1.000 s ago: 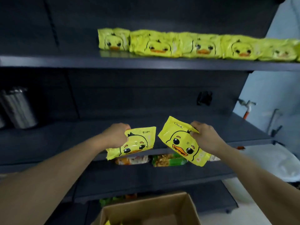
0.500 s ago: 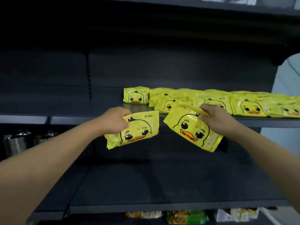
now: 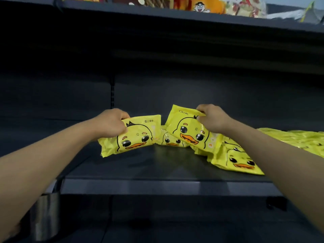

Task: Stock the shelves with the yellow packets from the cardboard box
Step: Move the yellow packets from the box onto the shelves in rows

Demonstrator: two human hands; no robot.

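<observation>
While both arms are reaching over the dark metal shelf, each grip is clenching a packet: the left hand is grasping one glossy yellow duck-face packet by its upper corner, and the right hand is pinching a second yellow duck packet at its top edge. A second ago they were hanging below this shelf; now they are arriving at the left end of the row of shelved yellow packets, so placing is likely coming next. The cardboard box is lying out of view.

Right yellow packet reads, seemingly, "Ckuk".
</observation>
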